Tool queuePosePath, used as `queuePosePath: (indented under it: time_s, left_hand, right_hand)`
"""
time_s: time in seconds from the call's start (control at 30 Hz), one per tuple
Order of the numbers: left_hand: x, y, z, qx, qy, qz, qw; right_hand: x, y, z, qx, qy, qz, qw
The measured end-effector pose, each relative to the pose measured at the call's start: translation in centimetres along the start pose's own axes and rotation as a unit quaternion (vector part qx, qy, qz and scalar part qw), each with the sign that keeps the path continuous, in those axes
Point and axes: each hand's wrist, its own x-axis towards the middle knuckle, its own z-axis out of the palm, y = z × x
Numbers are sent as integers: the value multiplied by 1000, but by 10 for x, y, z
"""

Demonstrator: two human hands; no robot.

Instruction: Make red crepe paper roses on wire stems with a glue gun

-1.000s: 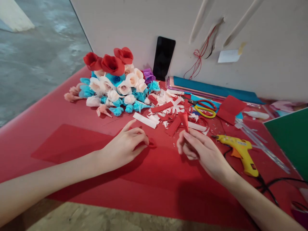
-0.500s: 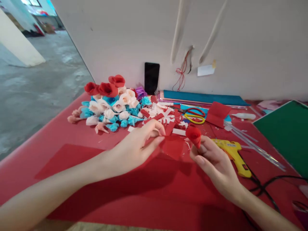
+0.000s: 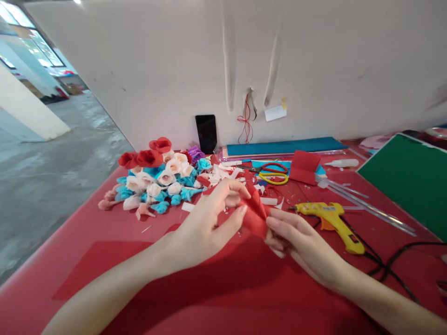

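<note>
Both of my hands meet over the red table around a piece of red paper (image 3: 254, 218). My left hand (image 3: 213, 218) pinches the paper's left part between thumb and fingers. From the right, my right hand (image 3: 300, 239) grips the paper's lower right end, where it narrows and folds. The red cone's outline is partly lost against the paper and fingers. Beyond my left hand stands a bunch of red, white and blue paper flowers (image 3: 165, 177).
Past my hands lie paper scraps (image 3: 223, 173), scissors (image 3: 274, 178) and a folded red paper (image 3: 305, 167). A yellow glue gun (image 3: 337, 221) with a black cord is right of my right hand. A phone (image 3: 206, 132) leans on the wall; a green board (image 3: 407, 179) lies right.
My two hands have come together, and the red paper is now wrapped against the cone in my right hand. The head view has tilted up and shifted right.
</note>
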Motion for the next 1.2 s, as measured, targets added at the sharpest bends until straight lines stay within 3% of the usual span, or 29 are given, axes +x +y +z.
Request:
queuePosePath:
  time_s: [0.17,0.3,0.4,0.53,0.77,0.9,1.2]
  left_hand:
    - [1,-10,14,-97,55,-11,994]
    - [-1,-10,28,-223,22,-44,974]
    - [-4,-5,34,-234,-7,-52,971]
    - [-5,-4,34,-209,62,-63,974]
    - [5,-22,20,-221,157,-91,958]
    - [9,-22,15,-228,129,-91,961]
    - [-7,2,16,-295,-12,-38,955]
  right_hand:
    - [-3,0,3,-1,29,-31,999]
    - [-5,-3,4,0,45,-53,998]
    - [-5,-6,6,-16,42,-76,996]
    - [-6,-6,7,-41,35,-89,995]
    - [-8,1,4,-128,23,-92,987]
    - [-7,2,3,-151,10,-98,984]
    - [-4,3,2,-206,6,-154,966]
